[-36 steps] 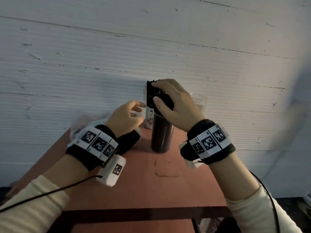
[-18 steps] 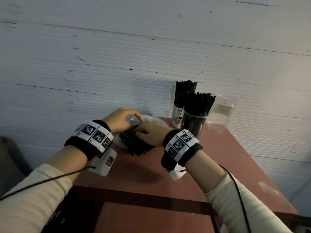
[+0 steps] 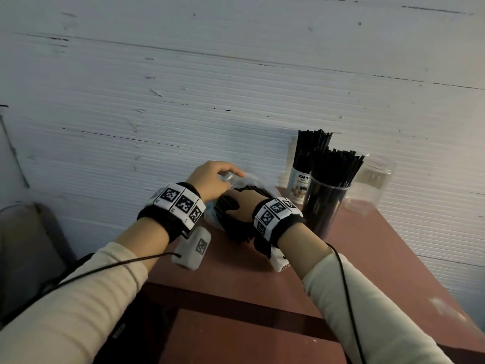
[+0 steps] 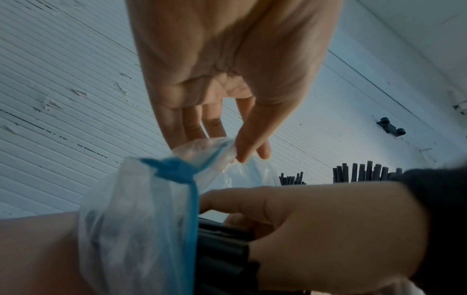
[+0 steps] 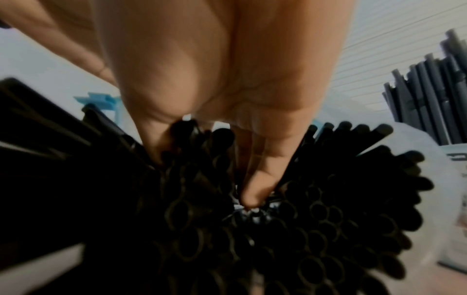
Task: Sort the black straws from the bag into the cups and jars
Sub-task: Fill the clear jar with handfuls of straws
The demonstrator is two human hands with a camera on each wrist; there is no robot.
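A second ago our right hand was at the dark cup, now packed with straws; it has come back to the bag on the table, fingers dug into the loose straws and closing round a bunch. Our left hand pinches the bag's rim open, so another load looks due, probably for the clear jar.

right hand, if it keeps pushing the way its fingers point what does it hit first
The right hand already has its fingertips among the black straws in the bag; going on, probably more straws, then the bag.
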